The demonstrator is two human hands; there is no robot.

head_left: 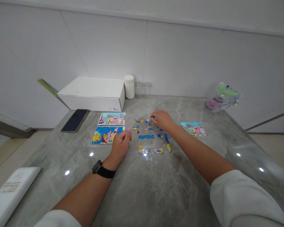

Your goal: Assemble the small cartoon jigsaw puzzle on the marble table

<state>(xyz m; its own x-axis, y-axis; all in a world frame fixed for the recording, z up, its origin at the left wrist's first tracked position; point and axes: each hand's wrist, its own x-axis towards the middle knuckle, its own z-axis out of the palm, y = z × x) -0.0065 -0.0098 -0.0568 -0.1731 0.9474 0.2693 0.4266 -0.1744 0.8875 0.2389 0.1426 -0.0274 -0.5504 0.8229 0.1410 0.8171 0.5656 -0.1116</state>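
2 pale sleeves (241, 195) fill the foreground as a person stretches both bare forearms over a gray marbled table (156, 195), a part-built jigsaw border (146, 137) lying between them. The right hand (162, 120) is at the far side of the loose puzzle pieces (149, 129), its fingertips drawn together at the farthest row; whether they pinch a piece cannot be told. The left hand (121, 143), a black watch (103, 170) at its wrist, is curled with thumb against index finger, nothing showing in it, and hides a corner of a blue picture card (103, 135). From the right hand, the border lies back toward the camera and slightly left: its top strip runs left to right, while the right-side strip (167, 143) points away from the camera, just beside the right forearm. The right hand is nearer the farthest loose pieces, the left nearer the border's lower left section (145, 151). 2 lighter cards, 1 at left (111, 119) and 1 at right (193, 129), flank the pieces.
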